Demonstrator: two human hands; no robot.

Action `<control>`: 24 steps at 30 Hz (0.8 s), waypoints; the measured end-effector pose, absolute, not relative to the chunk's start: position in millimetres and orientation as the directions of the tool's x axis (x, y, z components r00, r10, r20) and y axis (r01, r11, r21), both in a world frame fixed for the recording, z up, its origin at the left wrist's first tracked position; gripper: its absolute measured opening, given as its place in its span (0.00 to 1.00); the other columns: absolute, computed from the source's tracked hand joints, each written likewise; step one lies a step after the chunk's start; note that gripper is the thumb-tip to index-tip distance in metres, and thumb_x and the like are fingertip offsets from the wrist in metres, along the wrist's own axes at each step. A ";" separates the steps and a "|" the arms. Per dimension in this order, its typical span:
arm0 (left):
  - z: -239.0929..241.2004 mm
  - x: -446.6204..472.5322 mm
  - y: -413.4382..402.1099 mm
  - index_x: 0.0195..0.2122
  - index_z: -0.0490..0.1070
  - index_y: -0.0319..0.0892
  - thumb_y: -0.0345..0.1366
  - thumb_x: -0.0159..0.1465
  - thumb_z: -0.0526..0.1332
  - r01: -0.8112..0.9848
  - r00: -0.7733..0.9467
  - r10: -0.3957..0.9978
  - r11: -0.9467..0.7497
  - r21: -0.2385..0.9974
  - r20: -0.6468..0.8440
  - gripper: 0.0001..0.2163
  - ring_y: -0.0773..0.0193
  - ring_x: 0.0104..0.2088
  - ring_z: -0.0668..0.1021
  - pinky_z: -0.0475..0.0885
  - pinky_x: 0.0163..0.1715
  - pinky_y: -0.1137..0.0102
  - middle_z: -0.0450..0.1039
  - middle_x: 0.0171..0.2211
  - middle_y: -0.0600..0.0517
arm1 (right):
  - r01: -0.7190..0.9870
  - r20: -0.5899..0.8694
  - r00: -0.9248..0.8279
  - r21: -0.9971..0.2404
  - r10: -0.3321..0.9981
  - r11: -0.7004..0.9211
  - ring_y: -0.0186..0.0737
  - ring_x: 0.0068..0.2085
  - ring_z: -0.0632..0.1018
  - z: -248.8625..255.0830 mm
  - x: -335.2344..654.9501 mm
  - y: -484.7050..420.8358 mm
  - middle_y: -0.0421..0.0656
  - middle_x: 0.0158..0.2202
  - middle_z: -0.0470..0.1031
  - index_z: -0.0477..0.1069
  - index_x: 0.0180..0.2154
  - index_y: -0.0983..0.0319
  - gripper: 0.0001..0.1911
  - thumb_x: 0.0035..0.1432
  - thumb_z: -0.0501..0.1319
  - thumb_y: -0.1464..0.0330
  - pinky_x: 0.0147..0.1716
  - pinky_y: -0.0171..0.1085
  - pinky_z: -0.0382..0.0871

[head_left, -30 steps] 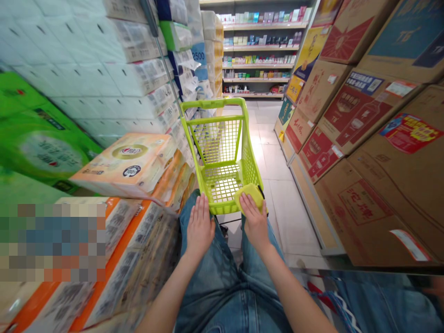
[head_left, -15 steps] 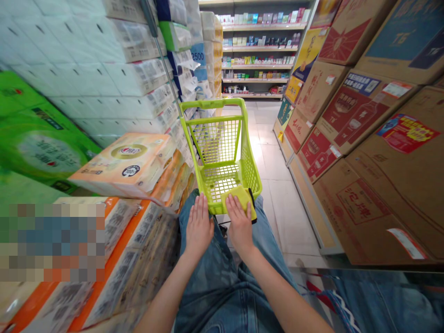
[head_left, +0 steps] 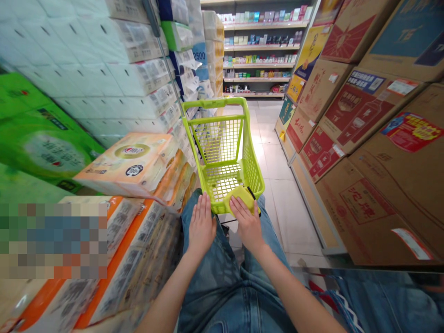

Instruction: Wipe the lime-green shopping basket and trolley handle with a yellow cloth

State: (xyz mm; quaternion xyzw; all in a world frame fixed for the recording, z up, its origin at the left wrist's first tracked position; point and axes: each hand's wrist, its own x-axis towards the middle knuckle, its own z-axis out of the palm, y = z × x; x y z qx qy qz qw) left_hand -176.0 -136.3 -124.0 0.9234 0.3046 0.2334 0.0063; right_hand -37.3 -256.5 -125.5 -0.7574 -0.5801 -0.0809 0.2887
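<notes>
A lime-green plastic shopping cart (head_left: 225, 152) stands in the aisle just in front of my knees. My right hand (head_left: 247, 221) presses a yellow cloth (head_left: 243, 195) flat against the cart's near rim, fingers stretched over it. My left hand (head_left: 201, 223) rests flat on my left knee, on blue jeans, fingers together and extended, holding nothing. The cart's basket looks bare inside.
Stacked tissue packs (head_left: 132, 159) in orange, white and green line the left side. Brown cardboard cartons (head_left: 364, 138) are piled along the right. A tiled floor (head_left: 277, 185) runs ahead to shelves of small goods (head_left: 260, 51) at the far end.
My right hand slid the yellow cloth leftward along the cart's near rim, from its right corner toward the middle. The left hand stayed on my knee.
</notes>
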 end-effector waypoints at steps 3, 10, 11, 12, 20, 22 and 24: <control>-123.2 -175.7 -136.4 0.72 0.35 0.35 0.26 0.64 0.52 0.558 0.710 0.564 -0.816 0.151 0.421 0.37 0.53 0.71 0.50 0.56 0.67 0.54 0.46 0.72 0.40 | 0.914 0.479 0.379 -0.327 0.792 -0.240 0.38 0.68 0.61 -128.1 -6.6 -272.0 0.47 0.66 0.64 0.53 0.68 0.59 0.40 0.55 0.47 0.84 0.68 0.56 0.29; -123.2 -175.5 -136.9 0.72 0.33 0.36 0.26 0.64 0.53 0.556 0.708 0.563 -0.817 0.154 0.427 0.38 0.52 0.71 0.50 0.56 0.67 0.54 0.45 0.72 0.39 | 0.889 0.520 0.447 -0.353 0.728 -0.293 0.40 0.69 0.59 -136.8 31.8 -283.6 0.46 0.67 0.61 0.48 0.70 0.56 0.44 0.53 0.46 0.84 0.68 0.58 0.39; -123.4 -175.5 -136.8 0.72 0.33 0.36 0.26 0.64 0.53 0.558 0.708 0.564 -0.816 0.154 0.425 0.38 0.52 0.71 0.50 0.57 0.67 0.54 0.45 0.72 0.39 | 0.884 0.519 0.456 -0.356 0.723 -0.302 0.41 0.69 0.58 -137.8 28.5 -282.5 0.47 0.68 0.60 0.46 0.70 0.56 0.44 0.53 0.46 0.84 0.68 0.58 0.40; -123.5 -175.6 -136.7 0.72 0.33 0.36 0.26 0.64 0.53 0.560 0.707 0.566 -0.814 0.153 0.424 0.38 0.52 0.71 0.50 0.57 0.67 0.54 0.45 0.72 0.39 | 0.878 0.517 0.469 -0.359 0.717 -0.316 0.42 0.70 0.58 -138.5 23.8 -281.1 0.47 0.68 0.59 0.44 0.70 0.56 0.44 0.54 0.46 0.84 0.68 0.58 0.41; -124.1 -175.6 -135.7 0.72 0.35 0.36 0.26 0.64 0.52 0.561 0.702 0.567 -0.813 0.156 0.432 0.37 0.52 0.71 0.51 0.57 0.67 0.54 0.47 0.71 0.39 | 0.889 0.477 0.435 -0.364 0.763 -0.279 0.40 0.71 0.55 -133.6 -28.9 -257.9 0.44 0.69 0.58 0.43 0.71 0.59 0.43 0.56 0.46 0.84 0.69 0.55 0.36; -125.0 -175.4 -135.5 0.72 0.35 0.35 0.26 0.64 0.52 0.559 0.702 0.563 -0.815 0.152 0.436 0.37 0.52 0.71 0.51 0.57 0.67 0.54 0.47 0.71 0.39 | 0.900 0.447 0.393 -0.367 0.804 -0.235 0.39 0.71 0.54 -130.2 -46.7 -245.1 0.44 0.69 0.57 0.45 0.70 0.61 0.41 0.57 0.46 0.83 0.70 0.53 0.36; -126.3 -175.6 -135.0 0.71 0.35 0.35 0.26 0.64 0.52 0.559 0.704 0.558 -0.817 0.143 0.439 0.37 0.51 0.71 0.51 0.57 0.66 0.53 0.46 0.71 0.38 | 0.910 0.420 0.346 -0.368 0.839 -0.192 0.39 0.71 0.53 -126.2 -64.2 -230.8 0.45 0.69 0.56 0.47 0.70 0.62 0.39 0.58 0.47 0.82 0.70 0.51 0.36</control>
